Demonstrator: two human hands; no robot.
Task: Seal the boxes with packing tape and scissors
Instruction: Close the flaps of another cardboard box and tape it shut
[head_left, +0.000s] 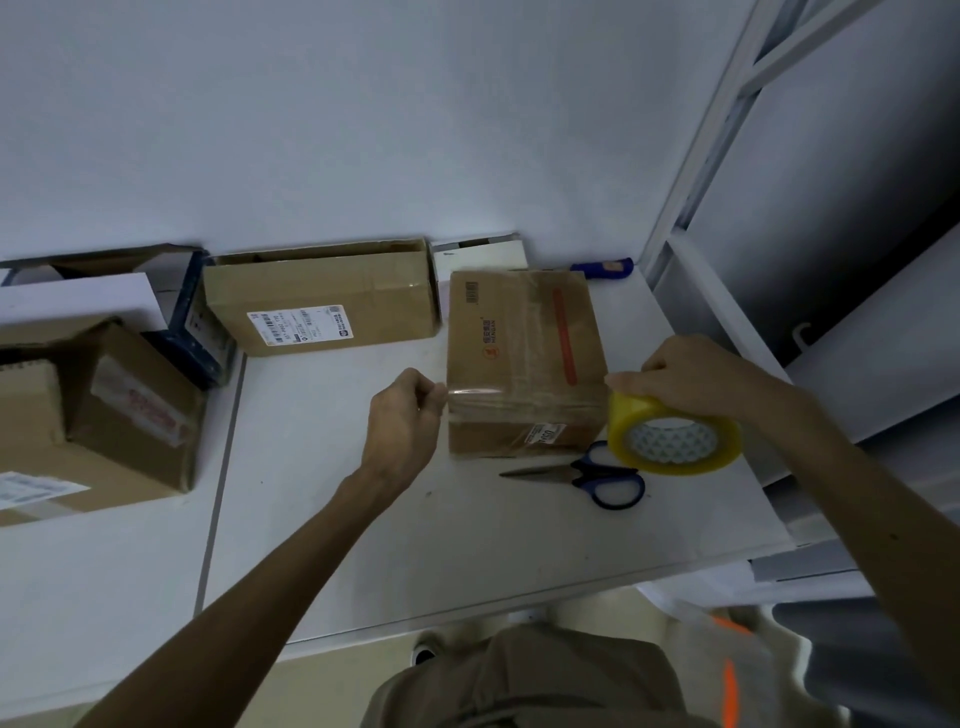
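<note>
Clear tape (475, 391) across cardboard box (519, 338), left grip (402, 415) pinching its end, right grip (691, 374) curled round yellow roll (670, 441).

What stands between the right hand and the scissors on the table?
Only the tape roll, which the right hand itself grips; it covers part of one handle of the scissors. Nothing else visible lies between them.

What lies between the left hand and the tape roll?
In the head view, the brown box, with a clear tape strip stretched across its near edge.
</note>
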